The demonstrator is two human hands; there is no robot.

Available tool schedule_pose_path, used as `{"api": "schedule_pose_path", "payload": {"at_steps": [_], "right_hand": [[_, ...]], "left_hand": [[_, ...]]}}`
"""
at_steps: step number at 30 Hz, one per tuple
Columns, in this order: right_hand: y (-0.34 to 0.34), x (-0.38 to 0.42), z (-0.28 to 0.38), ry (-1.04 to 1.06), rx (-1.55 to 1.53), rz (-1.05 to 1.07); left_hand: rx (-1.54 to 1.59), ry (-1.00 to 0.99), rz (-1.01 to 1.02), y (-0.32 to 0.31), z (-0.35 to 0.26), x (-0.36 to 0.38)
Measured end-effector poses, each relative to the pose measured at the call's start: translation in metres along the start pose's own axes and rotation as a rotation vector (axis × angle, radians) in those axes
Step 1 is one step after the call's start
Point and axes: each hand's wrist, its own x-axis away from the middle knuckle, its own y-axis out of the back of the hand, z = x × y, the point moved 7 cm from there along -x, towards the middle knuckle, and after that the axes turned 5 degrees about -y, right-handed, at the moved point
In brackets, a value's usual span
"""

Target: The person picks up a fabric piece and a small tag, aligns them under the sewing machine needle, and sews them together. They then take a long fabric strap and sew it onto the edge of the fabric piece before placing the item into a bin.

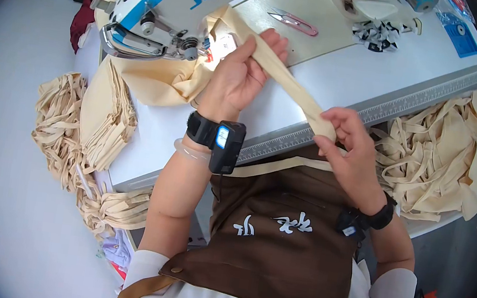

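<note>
A cream fabric strap stretches slantwise from the sewing machine's needle area down to the right. My left hand, palm up beside the needle area, has the strap between its thumb and curled fingers. The strap's lower right end is pinched in my right hand, just over the table's front edge. Under the lit head of the white and blue sewing machine lies cream cloth, bunched to the left of my left wrist. The stitching point itself is partly hidden.
Thread snips lie on the machine bed, with black-and-white scraps and a blue tray farther right. Stacked cream cloth and bundled straps sit left. A bin of cream pieces stands right. A ruler strip edges the table.
</note>
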Motion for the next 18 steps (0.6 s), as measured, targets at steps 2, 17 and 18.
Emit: {"api": "schedule_pose_path", "payload": {"at_steps": [2,17,18], "right_hand": [[0.012,0.001,-0.003,-0.048,0.015,0.008],[0.040,0.036,0.018,0.580,0.922,-0.312],[0.040,0.039,0.017,0.583,0.943,-0.321]], "left_hand": [[0.131,-0.046,-0.013,0.001,-0.001,0.005],[-0.913,0.079,0.449,-0.041,0.048,0.079],[-0.837,0.057,0.431,-0.040,0.046,0.078]]}}
